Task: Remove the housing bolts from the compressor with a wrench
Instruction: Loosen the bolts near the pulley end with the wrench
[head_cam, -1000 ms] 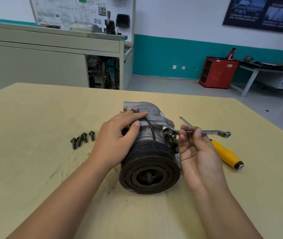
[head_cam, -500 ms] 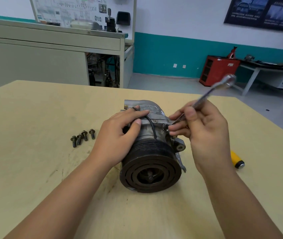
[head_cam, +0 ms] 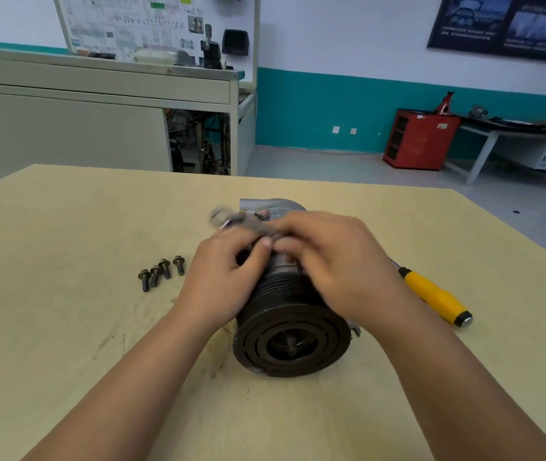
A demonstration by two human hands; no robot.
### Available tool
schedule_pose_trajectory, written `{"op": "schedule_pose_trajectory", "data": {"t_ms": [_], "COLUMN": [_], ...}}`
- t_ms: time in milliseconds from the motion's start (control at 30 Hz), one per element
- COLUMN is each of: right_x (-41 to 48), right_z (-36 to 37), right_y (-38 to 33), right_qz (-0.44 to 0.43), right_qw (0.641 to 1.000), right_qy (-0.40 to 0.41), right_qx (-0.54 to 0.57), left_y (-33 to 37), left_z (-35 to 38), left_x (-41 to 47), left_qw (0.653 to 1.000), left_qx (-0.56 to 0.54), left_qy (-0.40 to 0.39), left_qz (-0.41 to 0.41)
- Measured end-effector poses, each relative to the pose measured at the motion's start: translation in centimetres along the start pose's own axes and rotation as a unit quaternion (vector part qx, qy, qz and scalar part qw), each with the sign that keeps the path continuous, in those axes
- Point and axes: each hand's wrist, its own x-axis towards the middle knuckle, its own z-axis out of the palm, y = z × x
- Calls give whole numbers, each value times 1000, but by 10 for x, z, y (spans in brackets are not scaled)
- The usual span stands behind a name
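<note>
My hands meet atop the compressor (head_cam: pixel 290 327) lying pulley-toward-me on the bench (head_cam: pixel 65 327): left hand (head_cam: pixel 223 277) clasps its housing, right hand (head_cam: pixel 335 261) grips the wrench (head_cam: pixel 231 221) angling up-left.

Yellow-handled screwdriver (head_cam: pixel 436 297) on the wooden table (head_cam: pixel 65 327); red cabinet (head_cam: pixel 419 139) by the far wall.

Two bare forearms are seen, entering from the bottom edge; no sleeves, gloves, watch or rings are visible. The left hand (head_cam: pixel 221 281) and right hand (head_cam: pixel 341 261) are uncovered to the wrists. Short, unpainted nails are seen on the left fingers (head_cam: pixel 266 241). The right fingers are blurred, so nail detail cannot be told.
</note>
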Motion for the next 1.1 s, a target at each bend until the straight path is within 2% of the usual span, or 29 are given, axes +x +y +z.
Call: {"op": "schedule_pose_trajectory", "data": {"t_ms": [33,67,133,200,233,267,300,367,400,467,567,767,867,900,967,1100], "right_x": [-5,-8,-16,-20,-23,-27,-31,-44,-52,-65,-73,-59,-57,-56,-51,-36], "right_z": [-2,-5,-9,-12,-14,-15,-17,-18,-19,-16,-5,9,10,11,16,18], "right_y": [4,8,12,17,20,25,31,47,57,73,82,84,84,83,82,85], "right_qz": [42,82,103,93,105,134,180,303,362,436,470,450,395,383,370,380], "right_qw": [991,962,862,772,745,733,740,809,847,883,881,874,898,905,900,857], "right_qy": [68,134,230,281,300,318,333,304,253,118,-34,-59,-18,-27,-93,-213], "right_qx": [103,223,440,562,587,586,556,401,296,125,-37,-173,-191,-184,-210,-274], "left_y": [0,-1,0,-1,-2,-2,-1,-1,-1,0,0,2,1,0,0,-1], "left_z": [0,1,1,1,0,0,0,0,0,0,1,0,1,1,0,0], "left_x": [0,0,1,0,0,-1,-1,-1,-1,0,-1,-1,-1,-1,-1,-1], "left_qw": [1000,1000,1000,1000,1000,1000,1000,1000,1000,1000,1000,1000,1000,1000,1000,1000], "left_qx": [3,0,-5,-6,-8,-8,-6,-3,-2,3,8,2,-2,-2,-2,2], "left_qy": [4,3,2,3,3,3,2,2,4,5,7,12,12,12,13,10], "left_qz": [-1,-4,-7,-6,-4,-2,-1,-2,-1,1,-1,3,2,1,0,-2]}}
